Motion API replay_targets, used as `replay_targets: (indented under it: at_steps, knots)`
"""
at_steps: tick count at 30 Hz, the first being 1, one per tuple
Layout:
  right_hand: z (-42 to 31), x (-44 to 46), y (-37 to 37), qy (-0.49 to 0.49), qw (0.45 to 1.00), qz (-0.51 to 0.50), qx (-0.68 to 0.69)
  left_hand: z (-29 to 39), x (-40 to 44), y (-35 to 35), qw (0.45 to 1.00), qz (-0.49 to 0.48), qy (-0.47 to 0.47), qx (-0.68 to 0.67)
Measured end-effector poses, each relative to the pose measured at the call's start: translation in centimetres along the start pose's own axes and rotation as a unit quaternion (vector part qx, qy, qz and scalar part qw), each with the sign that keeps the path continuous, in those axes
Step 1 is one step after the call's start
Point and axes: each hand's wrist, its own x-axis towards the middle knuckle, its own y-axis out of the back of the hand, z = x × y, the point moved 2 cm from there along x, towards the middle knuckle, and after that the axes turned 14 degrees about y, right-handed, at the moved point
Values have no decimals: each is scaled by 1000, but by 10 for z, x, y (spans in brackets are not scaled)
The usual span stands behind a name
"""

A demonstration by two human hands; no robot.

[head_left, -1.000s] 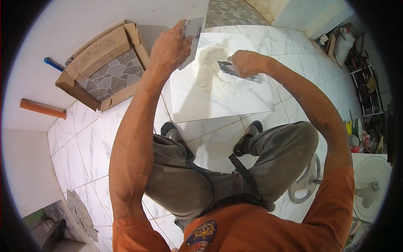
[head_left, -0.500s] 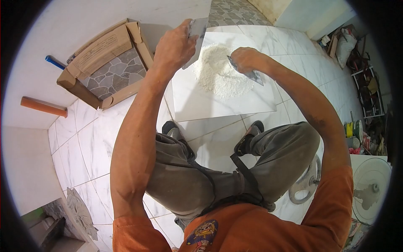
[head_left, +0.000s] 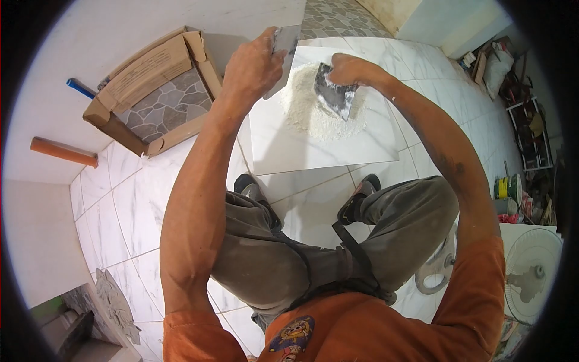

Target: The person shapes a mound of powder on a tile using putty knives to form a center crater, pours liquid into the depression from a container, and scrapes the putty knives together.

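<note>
A heap of white powder lies on a loose white marbled tile in front of my feet. My left hand grips a flat metal putty knife, its blade standing at the left edge of the heap. Over the middle of the powder, my right hand is closed on a second metal putty knife. That blade is tilted with its flat face toward me, and white powder clings to it. Both handles are mostly hidden by my fingers.
Left of the loose tile, an open cardboard box holds stone-pattern tiles. An orange pipe leans by the wall. Clutter and a white rack line the right side, with a fan nearer me.
My right hand has turned its putty knife, so the blade's broad face now shows above the heap and has shifted left. My left hand stays nearly still.
</note>
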Motion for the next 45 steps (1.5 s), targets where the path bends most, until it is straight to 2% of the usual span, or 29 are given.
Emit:
replay_targets:
  at_steps: [2,6,9,12,15,21,24,30,36,39,42,45]
  knots:
    - [12,5,4,-17,998,24,51,-1,1,0,1000,-5,8,0]
    - [25,14,-2,-30,996,79,-14,2,-1,4,1000,-15,26,-2]
    - [24,21,-11,-18,995,71,-72,2,-2,3,1000,1,18,-4]
    - [16,31,-17,80,984,64,-146,0,0,1,1000,8,8,-4]
    - [-1,24,-16,79,989,18,-127,-1,1,1,1000,3,9,-5]
    - [-3,19,-27,124,975,-50,-180,-1,1,1,1000,10,3,-1]
    - [-1,6,-30,178,964,-52,-190,-1,1,1,1000,12,-1,6]
    - [1,-21,-29,240,929,-87,-268,2,0,1,1000,-5,16,9]
    - [8,-42,-20,315,836,-126,-431,2,-2,2,1000,-8,17,5]
    - [7,-43,-7,294,812,-117,-490,2,-3,2,1000,-11,19,6]
    - [16,-28,-1,273,822,-56,-496,2,-3,2,1000,-8,18,3]
    - [29,-6,-12,302,817,9,-492,4,-2,2,1000,-12,15,-1]
